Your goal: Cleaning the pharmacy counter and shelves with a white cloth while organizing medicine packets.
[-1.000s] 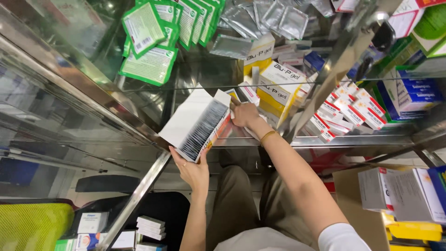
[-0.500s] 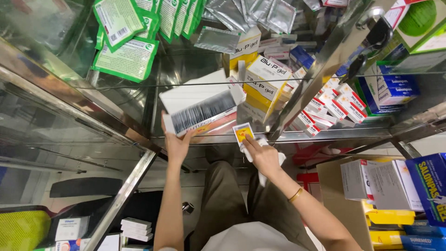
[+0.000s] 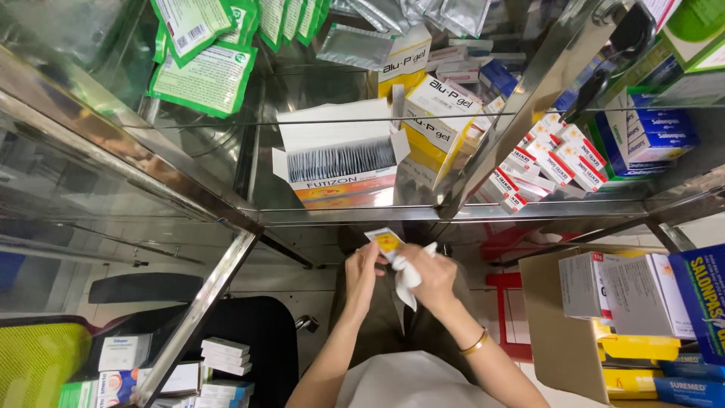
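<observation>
Now your left hand has let go of the open box on the shelf; both hands pinch a small sachet, right hand clutching white cloth.

shelf frame: shiny metal | sachets: glossy plastic | open box: matt cardboard

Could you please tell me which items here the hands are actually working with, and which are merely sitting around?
In hand:
small sachet, between left hand and right hand
white paper, in right hand

Lying about:
open sachet box
green packets
cardboard carton
</observation>
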